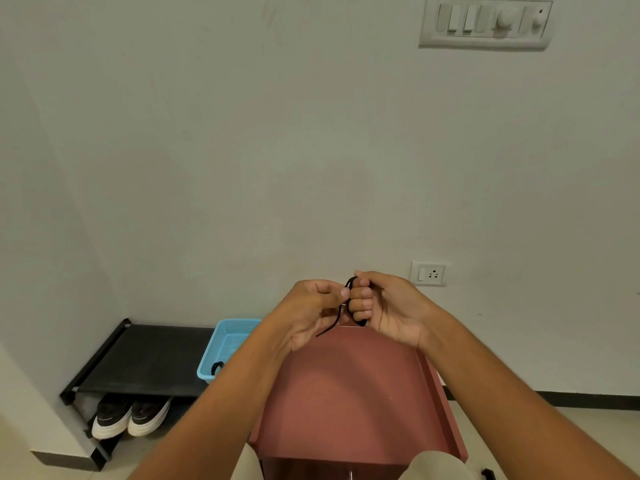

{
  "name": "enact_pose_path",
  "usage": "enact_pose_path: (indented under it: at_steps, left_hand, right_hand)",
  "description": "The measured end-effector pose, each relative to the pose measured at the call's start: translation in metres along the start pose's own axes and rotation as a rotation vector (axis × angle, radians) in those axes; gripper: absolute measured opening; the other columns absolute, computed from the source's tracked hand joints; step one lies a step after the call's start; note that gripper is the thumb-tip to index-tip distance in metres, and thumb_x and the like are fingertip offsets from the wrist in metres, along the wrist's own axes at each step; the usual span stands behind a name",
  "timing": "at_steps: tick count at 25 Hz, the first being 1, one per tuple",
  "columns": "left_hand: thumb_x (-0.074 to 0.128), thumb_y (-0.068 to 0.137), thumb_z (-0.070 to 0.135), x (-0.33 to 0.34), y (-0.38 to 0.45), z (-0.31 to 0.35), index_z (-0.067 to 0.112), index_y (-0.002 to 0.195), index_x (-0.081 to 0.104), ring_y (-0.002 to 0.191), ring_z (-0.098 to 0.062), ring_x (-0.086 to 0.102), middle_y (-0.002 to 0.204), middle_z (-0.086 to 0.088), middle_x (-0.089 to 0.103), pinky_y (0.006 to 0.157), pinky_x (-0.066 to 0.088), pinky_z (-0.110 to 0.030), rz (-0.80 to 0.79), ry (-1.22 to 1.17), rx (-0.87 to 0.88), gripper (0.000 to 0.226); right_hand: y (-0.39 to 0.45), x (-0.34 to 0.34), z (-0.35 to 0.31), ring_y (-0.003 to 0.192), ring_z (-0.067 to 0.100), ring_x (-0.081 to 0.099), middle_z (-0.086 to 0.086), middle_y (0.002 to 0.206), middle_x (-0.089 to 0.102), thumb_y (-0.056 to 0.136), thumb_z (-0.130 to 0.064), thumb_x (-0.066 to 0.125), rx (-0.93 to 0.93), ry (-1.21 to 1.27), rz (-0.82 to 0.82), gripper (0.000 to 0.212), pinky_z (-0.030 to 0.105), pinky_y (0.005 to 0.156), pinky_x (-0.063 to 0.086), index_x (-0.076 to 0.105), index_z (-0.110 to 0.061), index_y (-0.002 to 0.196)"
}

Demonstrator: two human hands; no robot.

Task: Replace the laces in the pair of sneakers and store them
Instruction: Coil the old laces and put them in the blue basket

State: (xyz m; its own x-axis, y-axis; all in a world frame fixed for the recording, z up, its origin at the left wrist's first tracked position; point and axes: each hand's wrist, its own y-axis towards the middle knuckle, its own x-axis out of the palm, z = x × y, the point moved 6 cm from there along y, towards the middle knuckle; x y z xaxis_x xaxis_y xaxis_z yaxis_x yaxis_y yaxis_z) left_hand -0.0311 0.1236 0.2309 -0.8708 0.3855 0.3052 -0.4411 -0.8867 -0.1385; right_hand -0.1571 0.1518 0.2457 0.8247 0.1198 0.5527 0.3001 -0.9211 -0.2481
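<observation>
A black lace (334,325) is held up in front of the wall, above the red table (346,393). My right hand (384,306) has the lace wound round its curled fingers. My left hand (311,306) pinches the lace just beside them, and a loose end hangs down between the hands. A pair of dark sneakers with white soles (130,415) stands on the lower shelf of the black shoe rack (138,358) at the lower left.
A blue plastic basket (227,344) sits on the rack's top shelf, with a bit of black lace (217,367) inside near its front edge. A wall socket (429,273) and a switch panel (485,20) are on the wall. My knees show at the bottom.
</observation>
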Motion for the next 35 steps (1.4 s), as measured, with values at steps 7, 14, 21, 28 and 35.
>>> enact_pose_path:
  at_steps: [7, 14, 21, 28, 35]
  left_hand:
    - [0.065, 0.098, 0.009, 0.007, -0.001, 0.008, 0.009, 0.092, 0.076, 0.069, -0.016, 0.07, 0.082, -0.009, 0.076, 0.067, 0.059, -0.028, 0.293, 0.481, 0.312, 0.012]
    - [0.059, 0.102, 0.013, 0.006, -0.005, 0.013, 0.016, 0.09, 0.068, 0.078, -0.022, 0.072, 0.08, -0.002, 0.073, 0.077, 0.06, -0.04, 0.413, 0.701, 0.383, 0.015]
    - [0.056, 0.101, 0.017, -0.01, -0.002, 0.011, 0.029, 0.085, 0.073, 0.076, -0.015, 0.07, 0.079, 0.007, 0.071, 0.078, 0.06, -0.045, 0.43, 0.808, 0.354, 0.027]
    - [0.055, 0.099, 0.013, -0.022, 0.004, 0.003, 0.026, 0.088, 0.075, 0.084, -0.019, 0.069, 0.086, 0.005, 0.072, 0.083, 0.056, -0.044, 0.423, 0.813, 0.264, 0.026]
    - [0.064, 0.093, 0.006, -0.049, 0.007, 0.001, 0.009, 0.085, 0.077, 0.064, -0.015, 0.062, 0.077, -0.006, 0.073, 0.058, 0.047, -0.025, 0.476, 0.841, 0.202, 0.015]
  right_hand:
    - [0.006, -0.023, -0.004, 0.063, 0.018, 0.058, 0.006, 0.071, 0.061, 0.108, -0.027, 0.051, -0.255, -0.346, 0.282, 0.035, 0.032, 0.067, 0.052, 0.061, -0.01, 0.079]
    - [0.0, -0.018, -0.01, 0.06, 0.01, 0.058, -0.001, 0.063, 0.058, 0.108, -0.025, 0.051, -0.448, -0.739, 0.442, 0.035, 0.027, 0.066, 0.048, 0.073, -0.008, 0.086]
    - [-0.001, -0.01, -0.014, 0.067, 0.005, 0.065, -0.005, 0.072, 0.073, 0.102, -0.016, 0.059, -0.48, -1.134, 0.333, 0.029, 0.022, 0.07, 0.047, 0.073, -0.023, 0.077]
    - [0.013, -0.012, -0.013, 0.067, 0.017, 0.073, 0.002, 0.075, 0.076, 0.101, -0.011, 0.061, -0.499, -1.044, 0.43, 0.017, 0.039, 0.079, 0.063, 0.077, -0.012, 0.094]
    - [0.037, -0.004, 0.006, 0.06, 0.01, 0.071, 0.006, 0.075, 0.075, 0.101, -0.007, 0.06, -0.443, -0.952, 0.475, 0.018, 0.021, 0.06, 0.057, 0.076, -0.007, 0.092]
